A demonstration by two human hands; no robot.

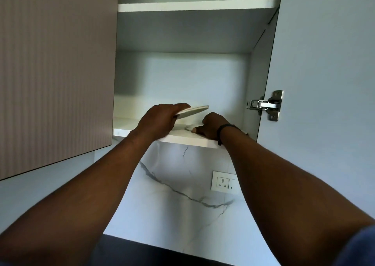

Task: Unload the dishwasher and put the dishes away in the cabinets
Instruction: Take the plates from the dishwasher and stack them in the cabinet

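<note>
Both my arms reach up into an open wall cabinet. My left hand (160, 118) grips a pale flat plate (193, 111) by its near edge and holds it tilted a little above the bottom shelf (182, 139). My right hand (213, 124) rests on the shelf to the right of the plate, fingers curled around a small pale dish (189, 127) that lies on the shelf; most of that dish is hidden by the hand and the plate above it.
The cabinet's right door (324, 73) stands open with a metal hinge (265, 104). A ribbed closed door (54, 73) is on the left. An upper shelf (194, 5) sits above. A marble backsplash with a wall socket (223, 181) lies below.
</note>
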